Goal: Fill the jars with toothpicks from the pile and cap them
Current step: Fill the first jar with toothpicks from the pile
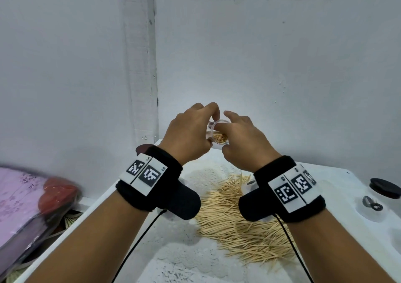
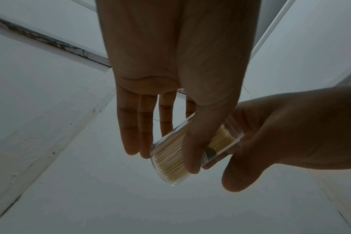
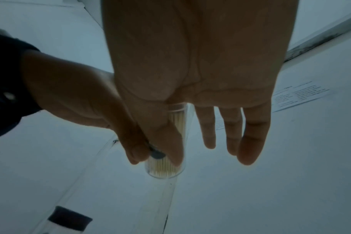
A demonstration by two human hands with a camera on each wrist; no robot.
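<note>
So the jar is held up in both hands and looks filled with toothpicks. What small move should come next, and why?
Probably reach the right hand toward the black cap lying at the table's right side. The clear jar already looks packed with toothpicks, its mouth seems uncapped, and the left hand also grips it, so it could likely hold it alone.

Access, as I saw it: toothpick pile [image 1: 243, 219] covered the table [image 1: 338, 178] centre beneath both wrists; black lid [image 1: 385, 188] and small dark ring [image 1: 372, 204] stood at the right edge; wall [image 1: 282, 65] closed the far side; pink bag [image 1: 19, 198] lay left, off the table; near-left tabletop lay bare.
</note>
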